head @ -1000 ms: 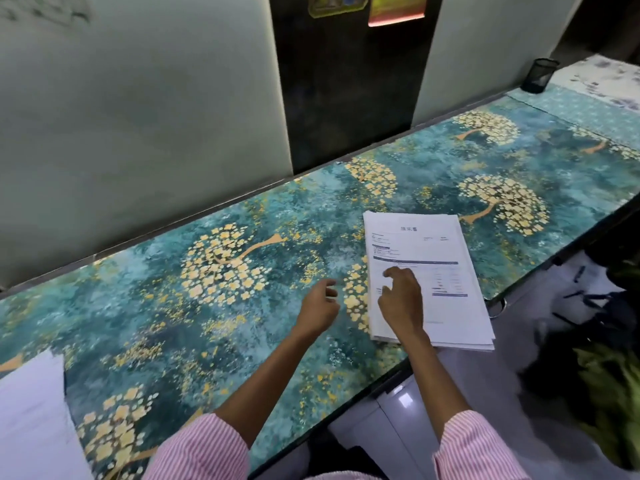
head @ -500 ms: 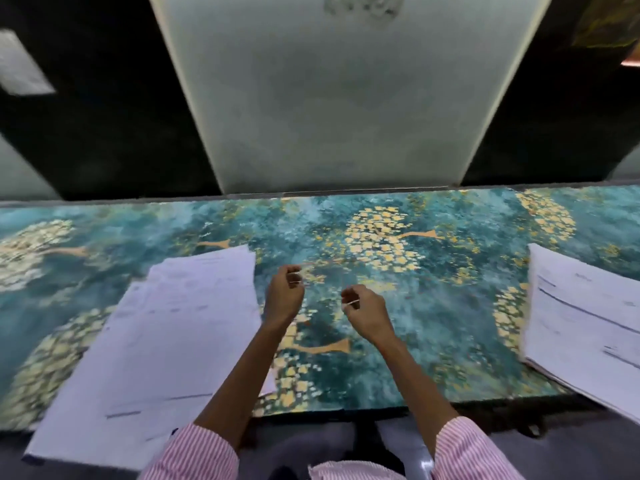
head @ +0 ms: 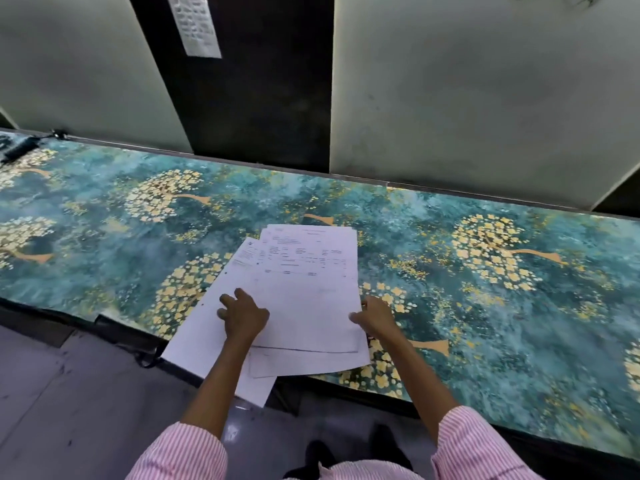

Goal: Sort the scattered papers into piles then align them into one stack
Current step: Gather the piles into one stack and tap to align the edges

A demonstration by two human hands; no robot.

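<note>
A loose pile of white printed paper sheets [head: 304, 292] lies on the long table covered in teal cloth patterned with yellow flowering trees [head: 485, 271], near its front edge. The sheets are fanned and out of line: the top sheet sits roughly square to the viewer, a lower sheet is skewed to the left, and its near corner overhangs the table edge above the grey floor [head: 52, 393]. The left hand [head: 244, 315] rests palm down on the pile, its fingers [head: 227, 301] spread wide and flat against the paper, gripping nothing. The right hand [head: 377, 318] is at the right edge of the pile, its fingers [head: 356, 318] curled narrow against the sheet edges; whether they pinch the paper or only touch it cannot be told. Both forearms extend from pink-and-white striped sleeves [head: 474, 445]. Behind the table stand pale grey wall panels [head: 467, 98] with a dark gap between them, where a small white notice [head: 197, 26] hangs; its text is illegible.
</note>
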